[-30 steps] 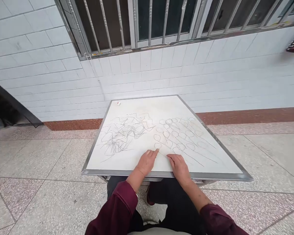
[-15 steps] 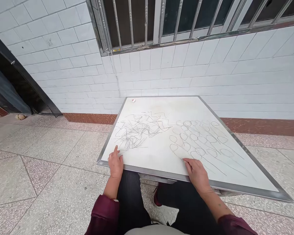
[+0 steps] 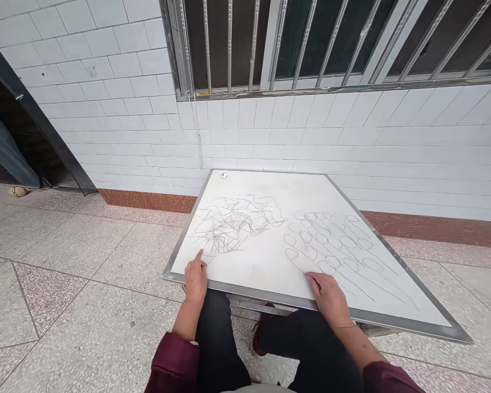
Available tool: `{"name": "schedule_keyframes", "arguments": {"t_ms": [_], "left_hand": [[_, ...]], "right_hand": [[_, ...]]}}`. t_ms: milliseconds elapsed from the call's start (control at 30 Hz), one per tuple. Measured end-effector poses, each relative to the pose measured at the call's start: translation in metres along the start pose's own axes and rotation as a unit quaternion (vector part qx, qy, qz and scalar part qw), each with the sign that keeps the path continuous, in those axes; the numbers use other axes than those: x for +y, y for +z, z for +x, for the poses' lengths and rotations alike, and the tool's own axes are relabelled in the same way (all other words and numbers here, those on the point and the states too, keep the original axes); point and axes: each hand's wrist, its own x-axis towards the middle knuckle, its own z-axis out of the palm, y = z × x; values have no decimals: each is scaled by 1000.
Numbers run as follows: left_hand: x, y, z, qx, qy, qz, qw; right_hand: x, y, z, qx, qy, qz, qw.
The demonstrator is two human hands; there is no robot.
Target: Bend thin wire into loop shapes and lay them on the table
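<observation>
A white board (image 3: 253,273) with a grey metal frame lies flat in front of me. Thin, dark, wire-like strands cover parts of it. On the left they form a tangled, zigzag heap (image 3: 233,224); on the right, looped strands (image 3: 331,262) with long tails lie in rows. My left hand (image 3: 196,279) rests over the near left edge, index finger stretched toward the heap, thumb apart, holding nothing visible. With fingertips pinched, my right hand (image 3: 329,297) lies at the near edge, on the tail end of a looped strand.
A small white and red object (image 3: 224,176) sits in the board's far left corner. Behind stands a white tiled wall (image 3: 139,131) with a barred window (image 3: 311,49). Speckled floor tiles (image 3: 90,322) surround the board; a dark doorway (image 3: 20,125) is at left.
The view has shifted slightly, so the board sits a little lower in the picture. Both hands keep nearly the same places on the board.
</observation>
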Motion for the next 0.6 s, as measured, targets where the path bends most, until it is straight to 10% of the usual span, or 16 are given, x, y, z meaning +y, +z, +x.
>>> {"name": "schedule_keyframes", "arguments": {"t_ms": [600], "left_hand": [[22,10,-10,33,-105,-286,952]], "right_hand": [[1,2,3,0,12,0,1000]]}}
